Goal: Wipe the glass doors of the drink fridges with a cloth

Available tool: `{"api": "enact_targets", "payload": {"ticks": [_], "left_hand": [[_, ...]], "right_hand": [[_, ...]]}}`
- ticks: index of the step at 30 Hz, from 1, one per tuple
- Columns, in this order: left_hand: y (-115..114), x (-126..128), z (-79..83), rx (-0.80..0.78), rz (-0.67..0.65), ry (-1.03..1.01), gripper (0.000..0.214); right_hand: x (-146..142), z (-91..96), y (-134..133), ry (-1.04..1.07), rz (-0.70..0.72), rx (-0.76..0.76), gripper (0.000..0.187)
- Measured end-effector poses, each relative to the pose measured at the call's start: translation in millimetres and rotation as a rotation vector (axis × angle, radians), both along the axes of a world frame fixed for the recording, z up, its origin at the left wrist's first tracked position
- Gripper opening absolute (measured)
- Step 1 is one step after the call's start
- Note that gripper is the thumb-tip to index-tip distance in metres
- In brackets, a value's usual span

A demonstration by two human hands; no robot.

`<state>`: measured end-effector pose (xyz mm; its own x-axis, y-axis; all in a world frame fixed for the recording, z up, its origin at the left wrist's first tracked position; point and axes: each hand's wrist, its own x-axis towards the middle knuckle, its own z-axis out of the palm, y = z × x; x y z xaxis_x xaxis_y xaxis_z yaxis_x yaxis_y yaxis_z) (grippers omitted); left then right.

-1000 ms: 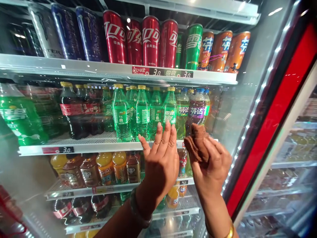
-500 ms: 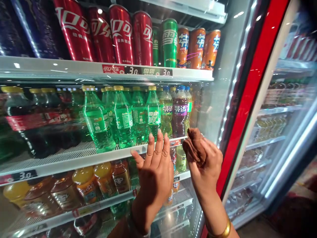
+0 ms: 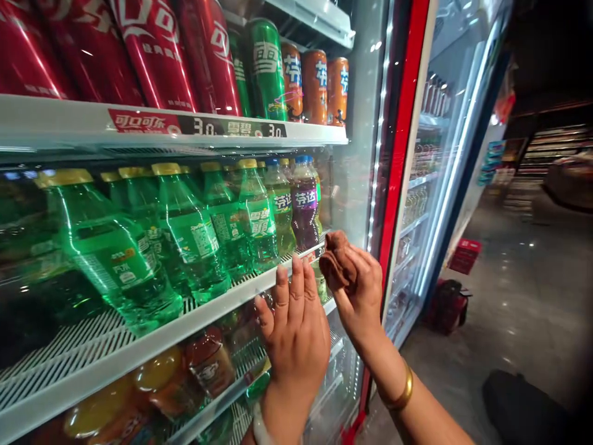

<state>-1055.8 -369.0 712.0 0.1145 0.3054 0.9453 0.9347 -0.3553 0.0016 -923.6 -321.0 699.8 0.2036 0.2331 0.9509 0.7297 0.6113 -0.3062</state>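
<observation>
Left hand (image 3: 296, 337) near cooler shelf (image 3: 115, 364)

My right hand (image 3: 364, 278) is carrying the brown cloth (image 3: 340, 262) from beneath the purple-labelled bottle (image 3: 306, 207) to its lower right. Left hand (image 3: 296, 340) is following, fingertips (image 3: 282, 275) shifting from lower left of that bottle to nearly beneath it. View is swinging right: grey floor (image 3: 495, 334) is opening out far right of the bottle, a red box (image 3: 464, 255) is appearing there too; blue cans, up-left, are dropping out of sight.
</observation>
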Motion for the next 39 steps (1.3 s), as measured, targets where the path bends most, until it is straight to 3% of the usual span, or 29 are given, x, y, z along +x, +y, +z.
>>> {"api": "enact_targets", "payload": {"ticks": [2, 4, 7, 10, 12, 14, 16, 18, 21, 25, 28, 32, 36, 39], "left_hand": [[0, 0, -0.4, -0.011, -0.005, -0.002, 0.068], [0, 0, -0.7, -0.015, -0.009, 0.006, 0.068], [2, 1, -2.4, 0.009, 0.028, 0.024, 0.066], [5, 9, -4.7, 0.016, 0.097, 0.029, 0.066], [9, 20, -6.1, 0.017, 0.127, 0.012, 0.068], [16, 34, -8.1, 0.024, 0.147, -0.016, 0.068], [23, 48, -11.9, 0.019, 0.158, -0.024, 0.068], [31, 60, -18.1, 0.021, 0.161, -0.007, 0.068], [39, 72, -28.5, 0.024, 0.201, 0.041, 0.068], [41, 86, -32.8, -0.021, 0.342, 0.09, 0.071], [43, 99, -30.5, -0.01, 0.411, 0.064, 0.071], [53, 109, -34.7, 0.009, 0.417, 0.03, 0.069], [59, 106, -43.6, 0.044, 0.379, 0.007, 0.068], [58, 104, -43.7, 0.056, 0.393, 0.025, 0.069]], "right_hand": [[-5, 7.0, 0, 0.04, -0.008, 0.001, 0.063], [-11, 2.5, -2, 0.013, 0.03, 0.029, 0.063], [-5, -25.7, -5, -0.152, 0.1, 0.075, 0.059], [24, -47.5, 6, -0.233, 0.097, 0.066, 0.057], [45, -41.7, 19, -0.15, 0.09, 0.047, 0.059], [59, -22.1, 31, -0.056, 0.085, 0.052, 0.061], [62, -1.8, 37, -0.037, 0.102, 0.074, 0.062], [60, 5.4, 38, -0.103, 0.16, 0.107, 0.059], [70, -15.0, 42, -0.23, 0.246, 0.141, 0.056], [111, -47.0, 67, -0.226, 0.21, 0.164, 0.062], [128, -35.3, 83, -0.109, 0.156, 0.165, 0.068], [113, -16.4, 76, -0.113, 0.203, 0.176, 0.069], [110, -42.7, 67, -0.256, 0.301, 0.211, 0.069], [128, -54.4, 81, -0.242, 0.31, 0.224, 0.079]]}}
